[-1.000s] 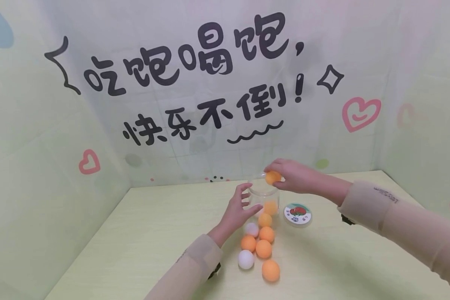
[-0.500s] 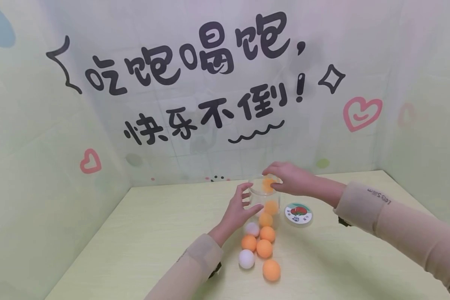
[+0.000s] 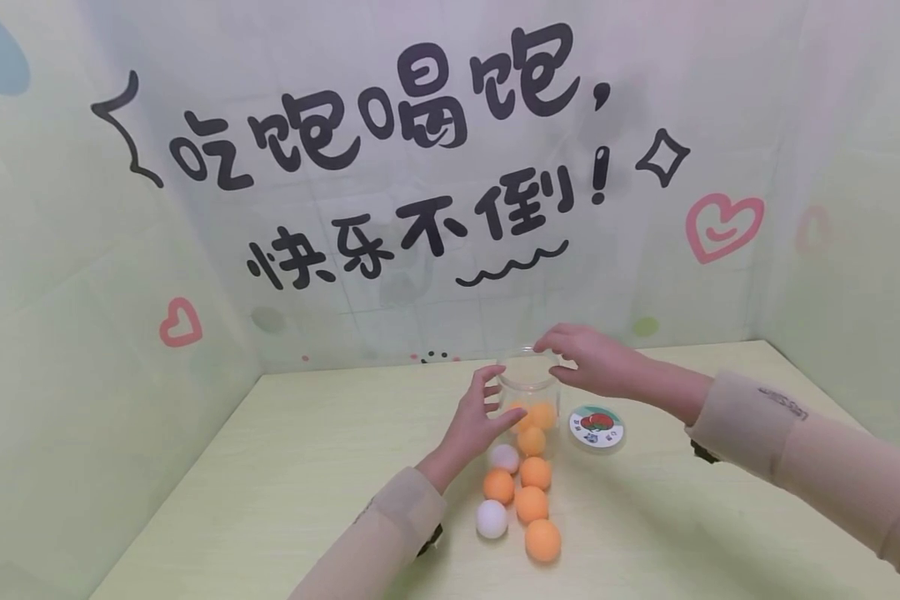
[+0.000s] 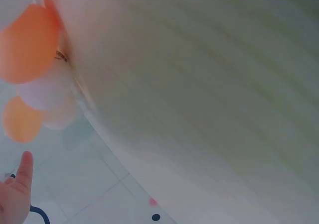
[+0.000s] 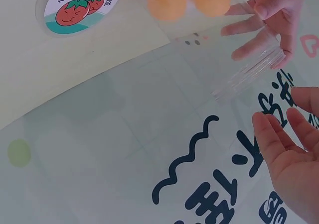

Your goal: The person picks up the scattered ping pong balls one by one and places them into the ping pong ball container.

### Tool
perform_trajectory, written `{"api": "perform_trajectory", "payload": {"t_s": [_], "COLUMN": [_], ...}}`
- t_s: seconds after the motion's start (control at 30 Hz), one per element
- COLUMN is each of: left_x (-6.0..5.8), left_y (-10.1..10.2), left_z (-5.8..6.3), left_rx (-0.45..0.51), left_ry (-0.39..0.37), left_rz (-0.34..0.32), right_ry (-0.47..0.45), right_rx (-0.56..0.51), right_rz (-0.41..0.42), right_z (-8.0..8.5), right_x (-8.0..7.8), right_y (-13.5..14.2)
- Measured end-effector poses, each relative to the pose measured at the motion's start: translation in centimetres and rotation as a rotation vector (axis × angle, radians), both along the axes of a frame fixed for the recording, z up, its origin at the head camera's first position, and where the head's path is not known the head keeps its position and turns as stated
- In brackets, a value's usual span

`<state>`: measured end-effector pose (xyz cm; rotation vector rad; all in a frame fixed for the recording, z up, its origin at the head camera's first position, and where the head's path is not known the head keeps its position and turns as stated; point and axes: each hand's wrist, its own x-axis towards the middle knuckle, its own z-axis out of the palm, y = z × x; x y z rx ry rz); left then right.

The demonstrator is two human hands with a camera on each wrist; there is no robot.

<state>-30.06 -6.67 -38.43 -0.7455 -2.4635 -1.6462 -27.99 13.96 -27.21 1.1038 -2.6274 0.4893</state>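
Note:
A clear plastic jar (image 3: 527, 398) stands upright with its mouth uncovered, and orange ping-pong balls (image 3: 542, 416) show through its wall. My left hand (image 3: 480, 427) grips the jar from the left side, thumb in front. The right wrist view shows these left fingers (image 5: 249, 27) around the jar wall. Above the jar's right rim hovers my right hand (image 3: 588, 360), fingers parted and holding nothing. In front of the jar lie several loose orange ping-pong balls (image 3: 543, 541) and white ping-pong balls (image 3: 491, 519).
A round lid (image 3: 597, 428) with a tomato picture lies to the right of the jar on the pale wooden table (image 3: 330, 467). A printed cloth backdrop (image 3: 360, 317) rises behind the table and along both sides.
The right hand lowered an orange ping-pong ball into the jar and let it go, then drew slightly right. Two loose orange balls shifted slightly toward the person. The left hand stayed put.

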Motion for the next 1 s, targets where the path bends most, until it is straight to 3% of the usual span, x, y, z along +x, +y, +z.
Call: {"api": "perform_trajectory", "payload": {"t_s": [0.17, 0.4, 0.6, 0.77, 0.83, 1.0], "left_x": [0.0, 0.1, 0.0, 0.0, 0.0, 0.5], "left_y": [0.0, -0.1, -0.1, -0.1, -0.1, 0.0], "left_z": [-0.1, -0.1, -0.1, -0.1, -0.1, 0.5], "left_rx": [0.002, -0.004, -0.005, -0.001, -0.003, -0.005], "left_ry": [0.025, 0.036, 0.029, 0.023, 0.019, -0.005], "left_rz": [0.004, 0.006, 0.007, 0.005, 0.007, 0.008], "right_ry": [0.031, -0.079, -0.039, 0.085, 0.128, 0.113], "right_rx": [0.011, 0.020, 0.041, 0.092, 0.116, 0.173], "right_rz": [0.013, 0.110, 0.268, 0.380, 0.407, 0.402], "right_z": [-0.6, -3.2, -6.5, -9.0, -9.9, -11.1], "right_x": [0.8, 2.9, 5.3, 7.0, 7.5, 8.4], "right_y": [0.2, -0.2, -0.4, -0.8, -1.0, -1.4]}}
